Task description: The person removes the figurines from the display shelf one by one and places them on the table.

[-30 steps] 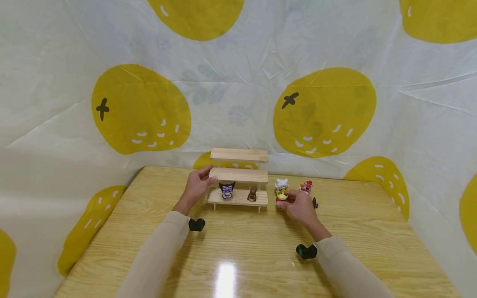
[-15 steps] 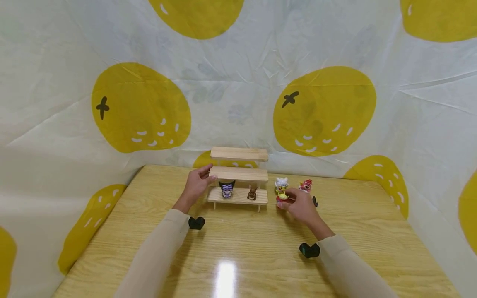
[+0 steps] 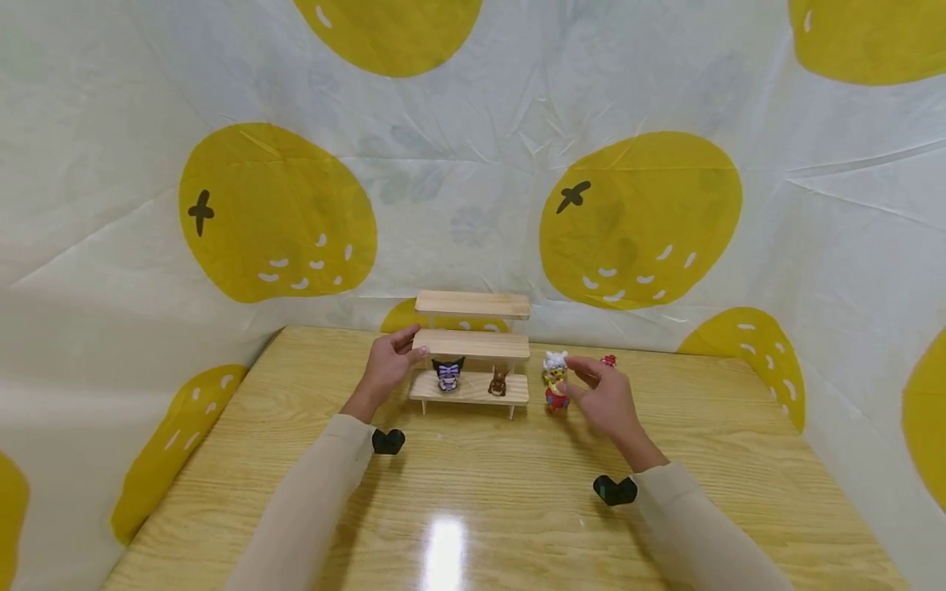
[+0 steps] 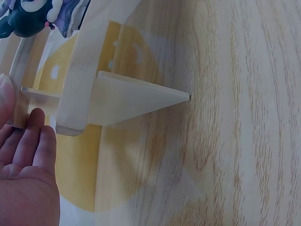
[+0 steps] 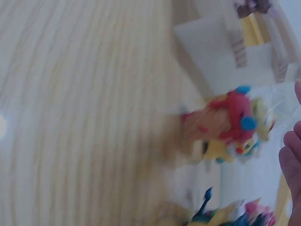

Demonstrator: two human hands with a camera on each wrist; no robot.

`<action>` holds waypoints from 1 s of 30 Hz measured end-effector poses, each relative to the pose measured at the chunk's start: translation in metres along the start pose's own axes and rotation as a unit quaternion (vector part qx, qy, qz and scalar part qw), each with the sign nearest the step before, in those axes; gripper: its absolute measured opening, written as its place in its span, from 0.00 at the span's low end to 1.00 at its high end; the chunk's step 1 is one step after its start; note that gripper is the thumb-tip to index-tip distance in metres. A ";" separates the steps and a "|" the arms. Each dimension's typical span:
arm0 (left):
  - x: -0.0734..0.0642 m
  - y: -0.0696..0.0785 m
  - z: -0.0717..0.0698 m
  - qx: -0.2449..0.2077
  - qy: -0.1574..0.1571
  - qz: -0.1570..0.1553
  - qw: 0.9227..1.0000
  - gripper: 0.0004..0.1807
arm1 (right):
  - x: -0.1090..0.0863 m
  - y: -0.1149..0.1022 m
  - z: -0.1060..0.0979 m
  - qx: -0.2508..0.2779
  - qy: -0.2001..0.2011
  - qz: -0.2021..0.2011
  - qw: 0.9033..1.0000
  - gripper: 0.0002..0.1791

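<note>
My left hand (image 3: 386, 367) grips the left end of the middle board of a three-tier wooden display stand (image 3: 473, 345), its thumb and fingers on either side of the board. On the lowest board sit a black-and-purple figurine (image 3: 447, 376) and a brown figurine (image 3: 498, 382). Right of the stand, a red figurine (image 3: 557, 400) with a yellow top stands on the table before a white-topped figurine (image 3: 554, 363). My right hand (image 3: 608, 400) hovers beside these two, fingers parted; in the right wrist view its fingers (image 5: 294, 148) are apart from the red figurine.
A red-topped figurine (image 3: 608, 361) shows partly behind my right hand. Low in the right wrist view are more colourful figurines (image 5: 225, 217), blurred. The wood-grain table (image 3: 502, 509) meets a white cloth (image 3: 458, 213) printed with yellow fruit at the back and sides.
My right hand has let go of the red figurine and moved up and slightly right, with its fingers spreading. The left hand keeps its hold on the stand.
</note>
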State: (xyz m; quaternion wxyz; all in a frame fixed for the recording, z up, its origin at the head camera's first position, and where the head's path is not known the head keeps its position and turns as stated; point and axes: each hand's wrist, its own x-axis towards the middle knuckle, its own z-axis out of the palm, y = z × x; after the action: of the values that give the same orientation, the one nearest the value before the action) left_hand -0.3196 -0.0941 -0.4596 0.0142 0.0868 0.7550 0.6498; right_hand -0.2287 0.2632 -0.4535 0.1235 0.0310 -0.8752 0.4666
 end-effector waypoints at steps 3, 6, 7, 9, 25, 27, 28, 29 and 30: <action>0.000 -0.001 0.000 0.000 0.002 -0.002 1.000 0.32 | -0.001 -0.009 0.003 0.029 0.005 -0.008 1.000 0.24; 0.000 -0.003 0.000 0.002 0.004 -0.006 1.000 0.31 | -0.003 -0.016 0.007 0.056 0.001 -0.010 0.998 0.22; 0.000 -0.003 0.001 0.002 0.004 -0.007 1.000 0.31 | -0.004 -0.017 0.009 0.067 -0.001 -0.009 0.998 0.22; -0.001 -0.003 0.001 0.004 0.005 -0.007 1.000 0.31 | -0.005 -0.020 0.012 0.081 -0.006 -0.005 0.997 0.20; 0.002 -0.002 0.000 0.011 0.002 0.000 1.000 0.31 | -0.002 -0.041 0.051 0.114 -0.060 0.029 0.991 0.21; 0.001 -0.001 -0.001 0.009 0.005 -0.001 1.000 0.31 | -0.001 -0.043 0.057 0.111 -0.056 0.027 0.992 0.20; 0.001 -0.001 0.000 0.009 0.005 0.000 1.000 0.31 | -0.001 -0.044 0.060 0.112 -0.052 0.027 0.992 0.20; 0.001 -0.001 0.000 0.008 0.006 0.001 1.000 0.31 | 0.000 -0.045 0.063 0.112 -0.048 0.028 0.992 0.20; 0.001 -0.001 0.000 0.008 0.007 0.002 1.000 0.31 | 0.000 -0.046 0.065 0.112 -0.045 0.029 0.992 0.20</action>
State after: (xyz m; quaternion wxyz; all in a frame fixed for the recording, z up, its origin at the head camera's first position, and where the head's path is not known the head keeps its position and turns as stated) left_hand -0.3203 -0.0942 -0.4603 0.0072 0.0837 0.7600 0.6445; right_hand -0.2333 0.1833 -0.4506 0.0662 0.0398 -0.8224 0.5636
